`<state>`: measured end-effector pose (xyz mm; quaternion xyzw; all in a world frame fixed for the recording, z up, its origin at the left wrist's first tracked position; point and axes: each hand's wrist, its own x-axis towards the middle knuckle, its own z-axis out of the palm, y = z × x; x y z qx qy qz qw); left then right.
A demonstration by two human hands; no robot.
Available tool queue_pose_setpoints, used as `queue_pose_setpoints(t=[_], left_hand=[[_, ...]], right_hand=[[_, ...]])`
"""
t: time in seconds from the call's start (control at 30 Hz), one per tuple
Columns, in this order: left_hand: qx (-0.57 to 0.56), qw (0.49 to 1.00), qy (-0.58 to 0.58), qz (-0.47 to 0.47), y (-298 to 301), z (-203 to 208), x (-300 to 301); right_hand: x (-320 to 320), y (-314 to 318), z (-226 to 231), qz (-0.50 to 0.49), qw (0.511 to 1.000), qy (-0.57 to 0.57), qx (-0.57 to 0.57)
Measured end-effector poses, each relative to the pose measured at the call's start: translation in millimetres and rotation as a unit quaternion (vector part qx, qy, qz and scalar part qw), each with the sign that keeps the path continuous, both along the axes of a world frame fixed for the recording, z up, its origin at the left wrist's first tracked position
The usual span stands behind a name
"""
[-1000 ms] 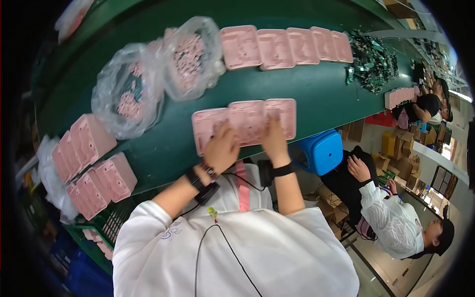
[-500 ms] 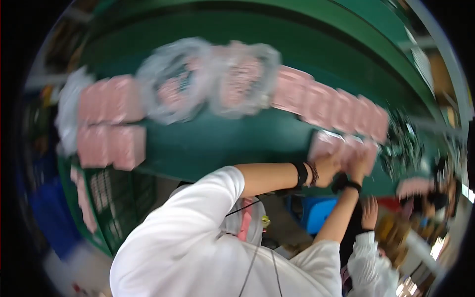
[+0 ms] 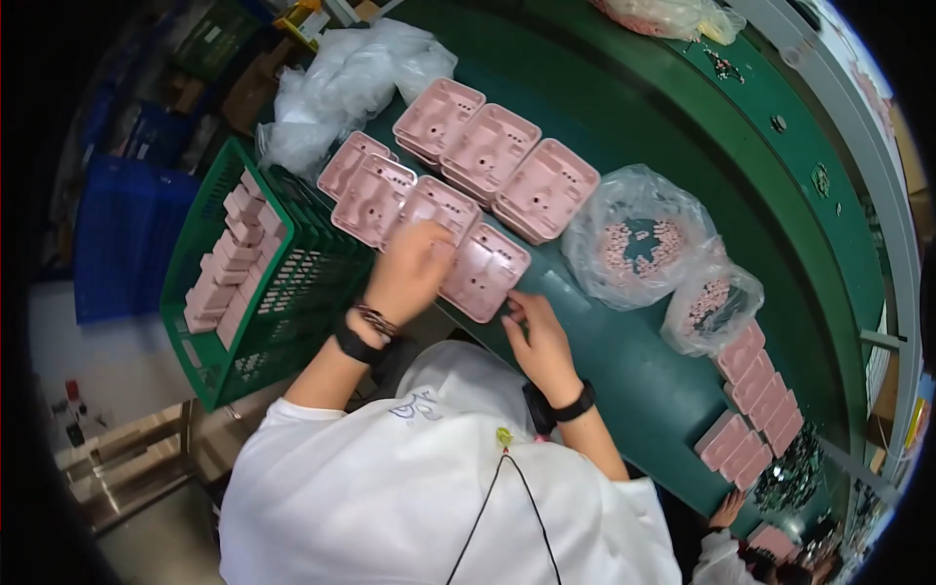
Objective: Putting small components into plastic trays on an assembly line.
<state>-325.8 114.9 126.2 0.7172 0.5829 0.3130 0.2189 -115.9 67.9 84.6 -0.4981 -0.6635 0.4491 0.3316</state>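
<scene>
My left hand (image 3: 411, 271) reaches over the front row of shallow pink plastic housings, its fingers curled at one housing (image 3: 439, 207); what lies under the fingertips is hidden. My right hand (image 3: 542, 349) has its fingers apart, with fingertips at the lower right corner of the nearest pink housing (image 3: 485, 273). Further left in that row are another housing (image 3: 373, 200) and a partly covered one (image 3: 351, 161). Behind stands a second row of stacked pink housings (image 3: 546, 189), open side up.
Left of the green table (image 3: 624, 390) stands a green crate (image 3: 292, 283) holding pink parts. Clear plastic bags (image 3: 336, 88) lie at the far left. Open bags of small pink pieces (image 3: 639, 239) sit right of centre. Further right are more pink housings (image 3: 751, 385), dark parts (image 3: 795, 473) and another person's hand (image 3: 726, 509).
The view has swung left. Both my hands have left the pink housings at the table's right and are now at the rows on the left, near the crate.
</scene>
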Motion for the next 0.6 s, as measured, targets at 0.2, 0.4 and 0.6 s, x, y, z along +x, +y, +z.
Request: queue_pose_setpoints(t=[0.2,0.4,0.6], left_hand=[[0.033,0.967,0.169,0.185,43,-21,-169],[-0.193,0.962,0.165,0.095,63,-38,-186],[-0.099,0.970,0.215,0.054,55,-47,-178]], right_hand=[[-127,72,27,-0.051,0.995,-0.075,-0.034],[-213,115,14,0.043,0.924,-0.381,0.014],[-227,119,-1,-0.026,0.915,-0.403,0.009]])
